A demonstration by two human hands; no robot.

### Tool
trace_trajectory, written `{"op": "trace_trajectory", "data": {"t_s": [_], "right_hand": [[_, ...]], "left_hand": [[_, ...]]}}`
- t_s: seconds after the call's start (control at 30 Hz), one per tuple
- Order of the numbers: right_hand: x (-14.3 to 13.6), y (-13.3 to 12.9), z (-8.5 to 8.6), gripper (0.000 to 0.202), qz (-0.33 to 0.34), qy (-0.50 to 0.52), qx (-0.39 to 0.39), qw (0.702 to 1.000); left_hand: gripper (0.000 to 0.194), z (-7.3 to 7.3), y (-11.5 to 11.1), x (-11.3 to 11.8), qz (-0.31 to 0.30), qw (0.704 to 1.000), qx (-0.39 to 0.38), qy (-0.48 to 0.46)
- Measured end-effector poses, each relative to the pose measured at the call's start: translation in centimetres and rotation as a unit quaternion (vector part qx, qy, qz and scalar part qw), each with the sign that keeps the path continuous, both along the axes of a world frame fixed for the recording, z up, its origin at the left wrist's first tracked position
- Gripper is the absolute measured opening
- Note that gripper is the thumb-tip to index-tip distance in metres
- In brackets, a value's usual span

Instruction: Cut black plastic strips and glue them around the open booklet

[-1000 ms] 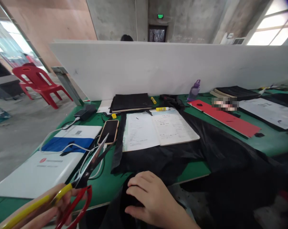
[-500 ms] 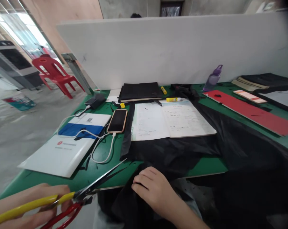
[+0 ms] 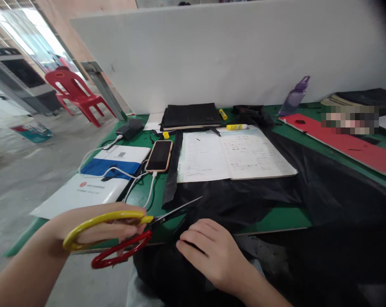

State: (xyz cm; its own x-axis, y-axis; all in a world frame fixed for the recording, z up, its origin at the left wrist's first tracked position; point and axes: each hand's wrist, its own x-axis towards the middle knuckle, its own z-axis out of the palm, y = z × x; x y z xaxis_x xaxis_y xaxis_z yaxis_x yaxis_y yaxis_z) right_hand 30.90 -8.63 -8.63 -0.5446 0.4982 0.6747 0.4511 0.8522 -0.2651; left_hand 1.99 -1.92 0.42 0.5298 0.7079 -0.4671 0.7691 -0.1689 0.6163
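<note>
My left hand (image 3: pixel 108 232) is closed around scissors (image 3: pixel 147 219) with one yellow and one red handle. Their blades point up and to the right, with a tip over black cloth (image 3: pixel 218 197). At the near table edge, my right hand (image 3: pixel 213 251) is closed on the cloth, its fingers curled down into the dark folds. An open book (image 3: pixel 256 160) with printed pages lies on the cloth just beyond my hands. The cloth stretches off to the right and hangs over the table edge towards my lap.
Left on the green table (image 3: pixel 279 219) are a phone (image 3: pixel 160 156) with a white cable and a white-and-blue folder (image 3: pixel 98 187). Behind the book lie a black-covered book (image 3: pixel 191 115) and a glue stick (image 3: pixel 236 127). A purple bottle (image 3: pixel 293 100) and red board (image 3: pixel 343 145) sit right.
My left hand has moved right and up with the scissors, bringing the blades over the cloth beside my right hand. My right hand has stayed nearly in place on the cloth.
</note>
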Motion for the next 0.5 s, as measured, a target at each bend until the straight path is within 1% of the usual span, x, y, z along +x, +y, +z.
{"op": "trace_trajectory", "data": {"t_s": [0.07, 0.1, 0.2, 0.33, 0.5], "right_hand": [[0.0, 0.1, 0.1, 0.013, -0.001, 0.003, 0.002, 1.0], [0.0, 0.1, 0.2, 0.013, -0.001, 0.004, 0.004, 1.0], [0.1, 0.2, 0.6, 0.013, 0.001, 0.005, 0.009, 1.0], [0.1, 0.1, 1.0, 0.013, 0.003, 0.011, 0.015, 1.0], [0.2, 0.2, 1.1, 0.013, 0.008, 0.013, 0.018, 1.0]], "left_hand": [[0.036, -0.1, 0.7, 1.0, 0.003, 0.997, -0.071, -0.009], [0.037, -0.1, 0.9, 1.5, 0.004, 0.996, -0.091, -0.013], [0.038, -0.2, 1.5, 2.8, -0.001, 0.995, -0.093, -0.02], [0.042, -0.2, 2.4, 4.0, 0.014, 0.993, -0.111, -0.029], [0.038, 0.0, 3.4, 4.7, -0.02, 0.991, -0.127, -0.037]]}}
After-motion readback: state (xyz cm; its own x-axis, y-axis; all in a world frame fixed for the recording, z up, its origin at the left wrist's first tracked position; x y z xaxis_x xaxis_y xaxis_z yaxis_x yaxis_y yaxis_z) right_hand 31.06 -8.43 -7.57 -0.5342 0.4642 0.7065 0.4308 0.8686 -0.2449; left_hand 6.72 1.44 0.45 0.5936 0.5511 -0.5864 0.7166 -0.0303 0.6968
